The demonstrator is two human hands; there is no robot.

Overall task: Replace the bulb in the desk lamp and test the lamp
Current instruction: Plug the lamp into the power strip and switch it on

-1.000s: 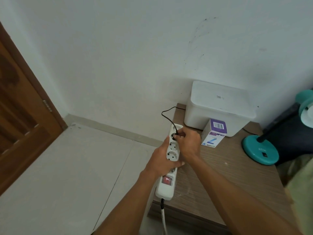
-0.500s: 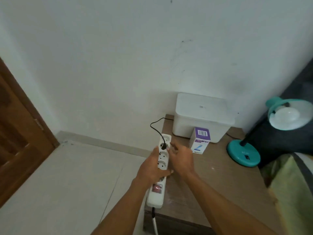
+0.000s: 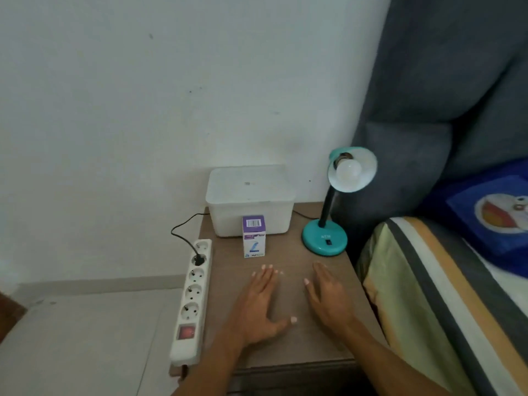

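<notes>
A teal desk lamp (image 3: 325, 237) stands at the back right of the wooden bedside table (image 3: 288, 264), its shade tilted toward me with a white bulb (image 3: 347, 169) screwed in and unlit. Its black cord (image 3: 183, 227) runs behind the white box to a plug in the second socket of the white power strip (image 3: 192, 301) lying along the table's left edge. A purple-and-white bulb carton (image 3: 253, 236) stands upright in front of the box. My left hand (image 3: 258, 305) and my right hand (image 3: 328, 295) rest flat on the tabletop, fingers spread, holding nothing.
A white lidded plastic box (image 3: 250, 200) sits against the wall at the table's back. A bed with a striped cover (image 3: 423, 295), a blue cartoon pillow (image 3: 491, 212) and a grey padded headboard (image 3: 445, 81) borders the right side. Pale floor tiles (image 3: 85, 338) lie left.
Both hands have let go of the power strip and plug and now lie flat on the table. The strip rests on the table edge. The view has swung right toward the lamp.
</notes>
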